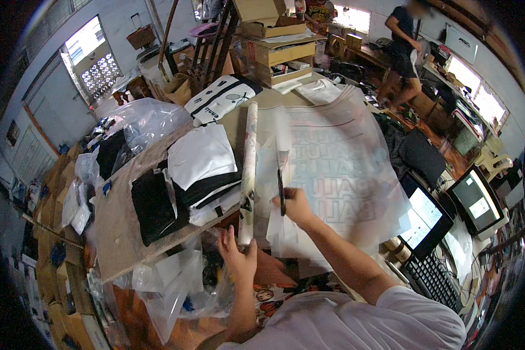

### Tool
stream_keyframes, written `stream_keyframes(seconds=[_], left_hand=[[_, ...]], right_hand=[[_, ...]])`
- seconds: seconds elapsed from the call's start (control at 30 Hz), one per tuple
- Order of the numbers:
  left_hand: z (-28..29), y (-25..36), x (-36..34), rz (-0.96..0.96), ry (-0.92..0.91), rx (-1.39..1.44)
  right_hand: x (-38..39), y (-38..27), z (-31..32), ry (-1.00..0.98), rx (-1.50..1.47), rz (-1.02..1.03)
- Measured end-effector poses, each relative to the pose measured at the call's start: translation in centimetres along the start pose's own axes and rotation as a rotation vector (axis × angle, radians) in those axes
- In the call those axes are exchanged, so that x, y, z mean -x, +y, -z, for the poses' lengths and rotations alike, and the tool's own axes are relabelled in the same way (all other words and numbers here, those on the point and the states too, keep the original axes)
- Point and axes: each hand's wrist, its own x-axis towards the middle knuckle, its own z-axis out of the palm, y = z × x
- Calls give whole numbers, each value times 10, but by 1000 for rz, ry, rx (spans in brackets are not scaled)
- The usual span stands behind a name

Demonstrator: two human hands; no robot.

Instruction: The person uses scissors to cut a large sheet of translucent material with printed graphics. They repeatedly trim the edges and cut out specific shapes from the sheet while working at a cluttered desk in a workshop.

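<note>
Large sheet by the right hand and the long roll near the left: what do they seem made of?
Large sheet: probably thin plastic film or tracing paper, semi-matte; it looks translucent. Long roll: perhaps wound paper or film, smooth-looking, judging by its slim, even tube shape.

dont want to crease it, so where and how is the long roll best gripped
Probably wrap a grip around the roll at its near end, coming from the person's side. It is narrow, tube-like and points lengthwise toward the person, with the left hand right by that end. Folded clothes crowd its left side.
</note>
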Motion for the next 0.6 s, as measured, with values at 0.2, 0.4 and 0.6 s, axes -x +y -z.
stream_keyframes(seconds=[0.2,0.4,0.6], left_hand=[[-13,-43,-32,909,-215,1595],[11,-24,-50,872,-333,1686],[-37,-28,-6,1152,-282,1639]], right_hand=[[7,-73,73,190,-290,174],[61,-76,228,597,-219,227],[82,-55,266,569,132,136]])
